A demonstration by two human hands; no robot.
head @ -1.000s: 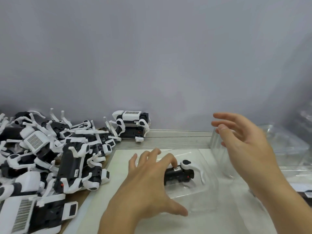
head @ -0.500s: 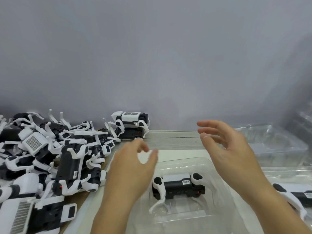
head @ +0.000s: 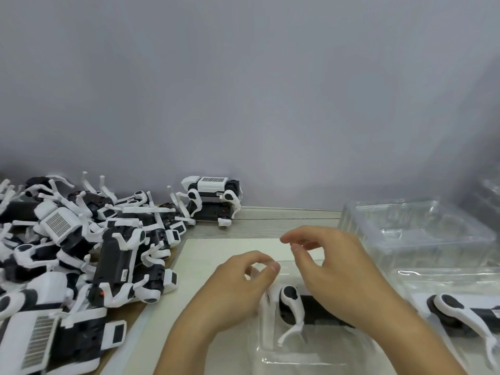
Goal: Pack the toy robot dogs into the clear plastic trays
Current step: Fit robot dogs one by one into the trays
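**Dog seated in its tray, both hands poised above it**

The surface runs along a grey wall, and the landmark here is the clear tray lying at its near middle on a pale sheet. To the left of that tray sprawls the largest thing in view, a heap of unpacked toy robot dogs, black and white, legs tangled. One more dog stands apart behind the tray, against the wall. To the right of the tray and further back sits a stack of empty trays; just right of the tray lies a second tray already holding a dog.

Inside the landmark tray lies the dog in hand, on its side, one white leg splayed toward the near edge. Much of its body is hidden behind the right hand, which hovers over it with fingers loosely curled and nothing in its grip. The left hand hangs at the tray's left edge, thumb and forefinger drawn near each other; whether that grip pinches the tray's clear rim or holds nothing cannot be told.

The step appears to be the seating of this dog in its tray. The next move probably calls for pressing the splayed leg down into the moulded hollow, or, if it sits well enough, for reaching left into the heap for another dog.
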